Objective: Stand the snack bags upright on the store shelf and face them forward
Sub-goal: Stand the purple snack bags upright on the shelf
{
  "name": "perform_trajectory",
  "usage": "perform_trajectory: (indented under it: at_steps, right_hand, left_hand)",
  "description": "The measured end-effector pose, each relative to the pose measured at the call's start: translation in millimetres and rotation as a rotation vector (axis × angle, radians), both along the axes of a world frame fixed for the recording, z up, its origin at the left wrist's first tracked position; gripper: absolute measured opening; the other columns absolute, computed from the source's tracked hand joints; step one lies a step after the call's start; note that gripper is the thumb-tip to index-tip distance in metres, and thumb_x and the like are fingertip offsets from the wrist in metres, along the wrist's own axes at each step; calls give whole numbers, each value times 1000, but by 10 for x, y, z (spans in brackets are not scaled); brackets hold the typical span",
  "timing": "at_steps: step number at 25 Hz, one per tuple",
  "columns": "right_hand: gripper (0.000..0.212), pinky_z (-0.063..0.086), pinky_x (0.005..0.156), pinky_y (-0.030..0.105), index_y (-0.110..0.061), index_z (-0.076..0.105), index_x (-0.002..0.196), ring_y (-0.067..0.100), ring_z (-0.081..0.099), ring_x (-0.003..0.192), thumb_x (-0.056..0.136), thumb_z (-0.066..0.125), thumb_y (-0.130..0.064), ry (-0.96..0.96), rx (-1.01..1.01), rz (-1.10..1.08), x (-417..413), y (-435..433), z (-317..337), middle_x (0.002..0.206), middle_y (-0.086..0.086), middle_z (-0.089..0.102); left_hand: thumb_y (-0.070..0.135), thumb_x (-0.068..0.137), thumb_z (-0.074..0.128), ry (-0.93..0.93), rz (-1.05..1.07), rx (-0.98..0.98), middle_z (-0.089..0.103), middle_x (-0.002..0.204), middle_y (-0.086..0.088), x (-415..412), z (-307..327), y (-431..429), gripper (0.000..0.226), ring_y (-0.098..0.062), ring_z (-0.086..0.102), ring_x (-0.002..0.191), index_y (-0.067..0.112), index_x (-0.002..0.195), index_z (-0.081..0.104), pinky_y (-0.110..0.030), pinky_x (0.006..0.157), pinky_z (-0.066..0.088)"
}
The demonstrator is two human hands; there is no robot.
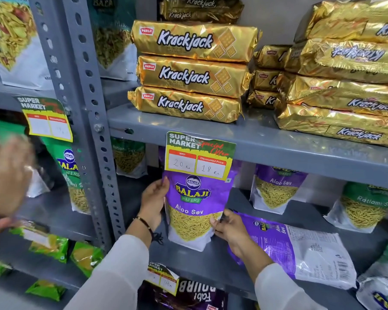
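A purple Aloo Sev bag (194, 204) stands upright on the grey middle shelf (211, 265), label facing me. My left hand (154, 203) grips its left edge and my right hand (230, 231) pinches its lower right edge. Just to the right, a second purple Aloo Sev bag (300, 247) lies flat with its back panel up. Further back stand another upright Aloo Sev bag (276, 189) and a green Ratlami Sev bag (363, 206).
A price tag (199, 155) hangs from the upper shelf edge over the held bag's top. Gold Krackjack packs (188, 72) are stacked above. A perforated steel post (92, 121) divides the bays. Another person's blurred hand (5, 175) reaches in at left.
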State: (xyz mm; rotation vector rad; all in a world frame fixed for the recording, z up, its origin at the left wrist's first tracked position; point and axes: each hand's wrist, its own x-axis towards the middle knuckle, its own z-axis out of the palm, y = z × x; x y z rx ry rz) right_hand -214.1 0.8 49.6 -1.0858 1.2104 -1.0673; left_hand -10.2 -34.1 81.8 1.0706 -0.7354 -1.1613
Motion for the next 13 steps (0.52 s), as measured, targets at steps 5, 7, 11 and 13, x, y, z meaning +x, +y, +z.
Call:
perform_trajectory:
  at_steps: [5, 7, 11, 13]
  right_hand:
    - [26, 50, 58, 13, -18, 59, 90, 8, 63, 73, 79, 64, 5, 39, -20, -19, -104, -10, 68, 81, -4, 66]
    - [28, 48, 57, 10, -8, 58, 99, 2, 61, 62, 77, 64, 8, 104, -56, -73, -366, -63, 175, 75, -1, 59]
    - [21, 45, 51, 9, 13, 62, 100, 12, 59, 62, 79, 59, 11, 423, -61, -123, -1323, -210, 319, 69, 10, 59]
    - [15, 44, 63, 22, -1, 66, 95, 20, 57, 81, 84, 57, -4, 746, 11, -78, -1820, -302, 270, 86, 12, 61]
  left_hand:
    - [22, 87, 55, 38, 143, -25, 64, 98, -8, -100, 23, 44, 34, -4, 65, 67, 0, 113, 54, -10, 55, 51]
    - [22, 87, 56, 47, 337, -69, 61, 101, -12, -202, 63, 191, 37, -4, 59, 64, -6, 110, 52, -5, 52, 46]
    - [22, 87, 55, 108, 456, 1, 55, 76, -2, -819, -75, 771, 12, 0, 53, 57, 10, 87, 53, -10, 52, 44]
    - [23, 88, 53, 105, 307, 212, 56, 63, 4, -1382, -302, 1067, 17, -12, 51, 67, 12, 75, 55, -25, 61, 42]
